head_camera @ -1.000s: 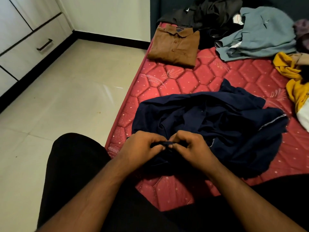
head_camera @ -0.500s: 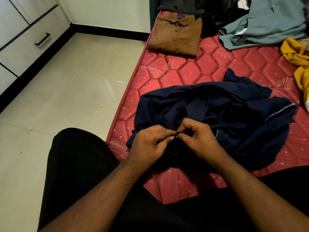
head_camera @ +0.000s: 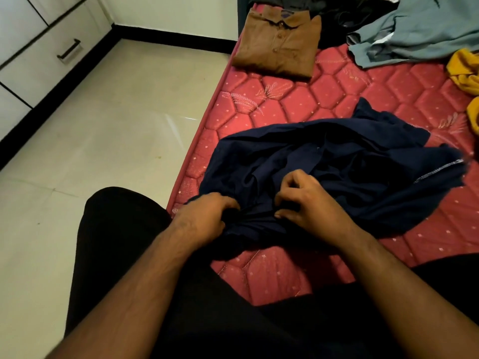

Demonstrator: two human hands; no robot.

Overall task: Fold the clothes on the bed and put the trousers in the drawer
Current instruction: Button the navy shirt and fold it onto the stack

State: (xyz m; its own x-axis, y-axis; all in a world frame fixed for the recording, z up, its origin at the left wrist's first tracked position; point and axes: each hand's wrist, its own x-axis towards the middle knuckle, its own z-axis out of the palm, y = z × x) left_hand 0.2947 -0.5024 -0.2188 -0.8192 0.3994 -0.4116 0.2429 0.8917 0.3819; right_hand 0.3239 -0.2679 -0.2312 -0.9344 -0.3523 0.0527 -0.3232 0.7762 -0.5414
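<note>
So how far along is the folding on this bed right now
Done: only the brown shirt lies folded. In hand: the left hand and right hand grip the crumpled navy garment. Left: the grey-blue garment, the yellow one and the dark pile lie unfolded; the drawer is closed.

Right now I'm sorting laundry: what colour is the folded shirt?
Brown, the folded shirt, clearest in the head view.

Bare red mattress (head_camera: pixel 305 104) between navy garment (head_camera: pixel 350 161) and folded brown shirt (head_camera: pixel 278 45); yellow cloth (head_camera: pixel 464 71) rightward.
</note>
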